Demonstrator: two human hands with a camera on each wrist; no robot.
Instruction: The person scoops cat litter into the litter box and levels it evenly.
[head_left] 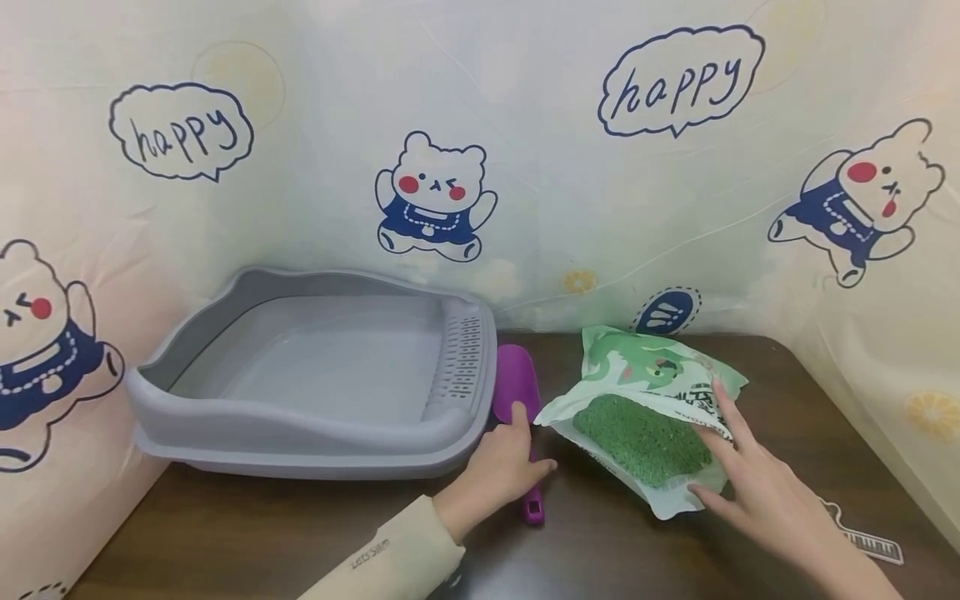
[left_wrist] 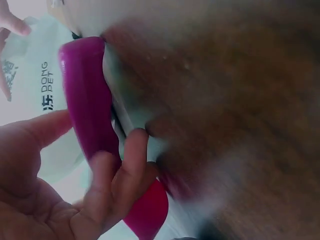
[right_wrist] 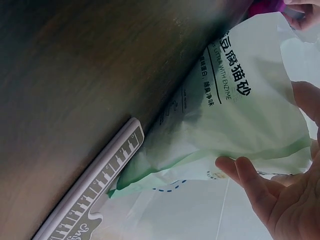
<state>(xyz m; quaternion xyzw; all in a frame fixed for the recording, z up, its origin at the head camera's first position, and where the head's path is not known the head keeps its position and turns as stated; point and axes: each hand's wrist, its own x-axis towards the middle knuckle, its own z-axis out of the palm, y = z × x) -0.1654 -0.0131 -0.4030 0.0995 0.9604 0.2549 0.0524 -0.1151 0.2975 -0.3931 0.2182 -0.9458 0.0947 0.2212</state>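
Head view, purple scoop, open green bag

Dark brown tabletop: grey tray, purple scoop, green-white bag, pale ruler.

The big grey tray is smooth plastic with a soft, dull shine. The purple scoop is smooth, shiny plastic. The green-and-white bag looks like thin, creased plastic, but the little green grains look rough and dull. The dark brown table looks like smooth, slightly shiny wood. The cream sleeve is matt cloth.
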